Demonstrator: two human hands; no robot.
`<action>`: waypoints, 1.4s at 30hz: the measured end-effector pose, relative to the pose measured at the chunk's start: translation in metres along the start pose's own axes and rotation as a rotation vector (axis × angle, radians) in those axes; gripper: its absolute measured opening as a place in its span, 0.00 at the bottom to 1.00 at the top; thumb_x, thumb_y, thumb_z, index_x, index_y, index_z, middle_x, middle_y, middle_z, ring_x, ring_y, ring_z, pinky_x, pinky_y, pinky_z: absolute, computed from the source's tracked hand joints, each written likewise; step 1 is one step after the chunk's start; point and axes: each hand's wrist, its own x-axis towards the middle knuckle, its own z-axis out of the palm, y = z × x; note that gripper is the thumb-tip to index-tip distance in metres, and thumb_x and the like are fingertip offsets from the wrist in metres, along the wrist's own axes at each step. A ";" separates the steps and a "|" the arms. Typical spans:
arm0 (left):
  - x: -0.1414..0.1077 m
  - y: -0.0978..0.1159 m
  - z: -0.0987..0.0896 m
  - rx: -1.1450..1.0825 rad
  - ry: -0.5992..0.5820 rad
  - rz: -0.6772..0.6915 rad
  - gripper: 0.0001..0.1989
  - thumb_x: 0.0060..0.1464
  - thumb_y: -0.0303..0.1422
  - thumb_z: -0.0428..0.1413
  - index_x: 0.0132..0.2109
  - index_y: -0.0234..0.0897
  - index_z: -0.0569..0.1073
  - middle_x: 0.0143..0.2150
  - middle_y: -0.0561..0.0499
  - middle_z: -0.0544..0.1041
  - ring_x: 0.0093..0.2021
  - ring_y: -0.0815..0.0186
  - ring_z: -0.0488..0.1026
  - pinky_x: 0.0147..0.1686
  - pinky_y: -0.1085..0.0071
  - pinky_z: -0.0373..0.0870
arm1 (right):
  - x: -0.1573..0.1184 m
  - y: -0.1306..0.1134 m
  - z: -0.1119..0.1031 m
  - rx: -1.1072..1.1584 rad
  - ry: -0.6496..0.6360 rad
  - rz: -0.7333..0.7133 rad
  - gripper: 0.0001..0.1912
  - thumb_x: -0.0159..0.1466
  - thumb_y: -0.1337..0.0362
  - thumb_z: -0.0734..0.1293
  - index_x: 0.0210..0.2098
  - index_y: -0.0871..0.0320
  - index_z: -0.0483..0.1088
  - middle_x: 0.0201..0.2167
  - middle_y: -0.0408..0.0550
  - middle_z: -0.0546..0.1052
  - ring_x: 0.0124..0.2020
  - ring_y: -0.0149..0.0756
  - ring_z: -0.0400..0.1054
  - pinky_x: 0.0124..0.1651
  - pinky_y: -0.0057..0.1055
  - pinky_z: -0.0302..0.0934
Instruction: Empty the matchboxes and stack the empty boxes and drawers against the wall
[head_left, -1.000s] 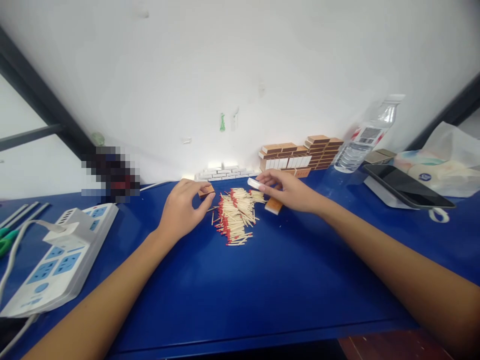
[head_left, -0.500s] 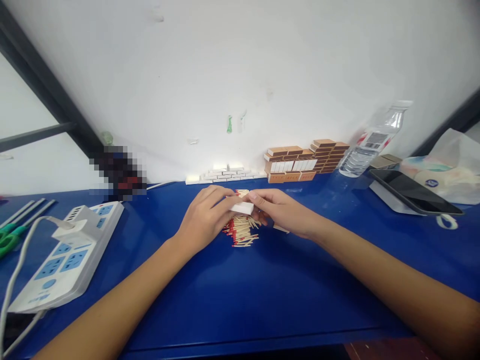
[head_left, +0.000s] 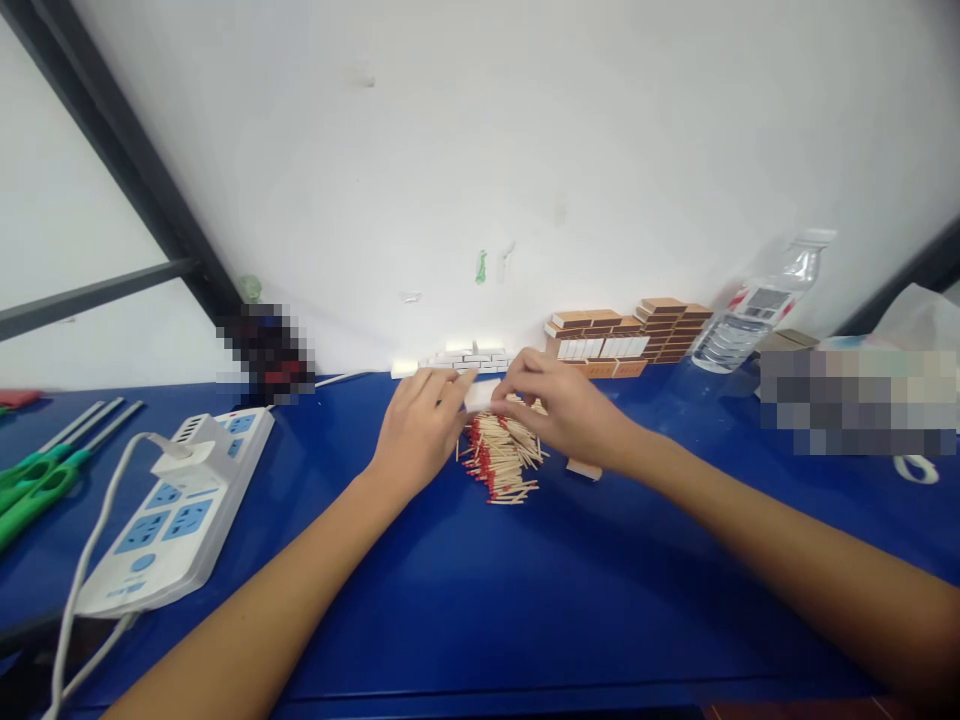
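A small white matchbox tray (head_left: 481, 396), blurred by motion, is between my two hands. My left hand (head_left: 426, 425) has its fingers closed on the tray's left end. The fingertips of my right hand (head_left: 559, 405) pinch its right end. Just below lies a heap of red-tipped matches (head_left: 504, 455) on the blue table (head_left: 480, 600). An orange-brown matchbox sleeve (head_left: 584, 468) rests under my right wrist. Behind my hands, white trays (head_left: 476, 355) are stacked against the wall, with stacked brown matchboxes (head_left: 611, 340) to their right.
A white power strip (head_left: 180, 520) with a plugged-in cable lies at the left, beside green-handled scissors (head_left: 45, 485). At the right stand a tilted water bottle (head_left: 739, 315) and a blurred-out item. A white cable loop (head_left: 916, 468) lies near it.
The white tray has turned and lifted slightly, and my right fingers have moved round onto its end. More of the match heap and the sleeve now shows. The whole view has shifted a little.
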 end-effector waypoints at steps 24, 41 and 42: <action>-0.016 -0.041 0.027 0.060 -0.177 -0.260 0.18 0.70 0.42 0.55 0.57 0.33 0.76 0.49 0.38 0.81 0.53 0.47 0.73 0.52 0.52 0.70 | 0.084 0.092 0.040 -0.278 0.032 0.148 0.07 0.70 0.61 0.69 0.45 0.55 0.78 0.44 0.52 0.74 0.41 0.43 0.71 0.46 0.40 0.64; -0.009 -0.034 0.015 0.077 -0.306 -0.298 0.18 0.70 0.40 0.55 0.59 0.35 0.75 0.52 0.40 0.80 0.57 0.49 0.71 0.55 0.54 0.69 | 0.102 0.070 0.058 -0.608 -0.149 -0.107 0.19 0.73 0.64 0.67 0.62 0.55 0.71 0.55 0.59 0.69 0.45 0.44 0.67 0.38 0.34 0.58; -0.009 -0.034 0.015 0.079 -0.310 -0.299 0.17 0.70 0.40 0.55 0.59 0.35 0.75 0.52 0.40 0.80 0.56 0.49 0.71 0.55 0.54 0.69 | 0.103 0.070 0.058 -0.617 -0.175 -0.122 0.18 0.73 0.65 0.66 0.61 0.54 0.72 0.55 0.59 0.69 0.46 0.45 0.67 0.38 0.34 0.57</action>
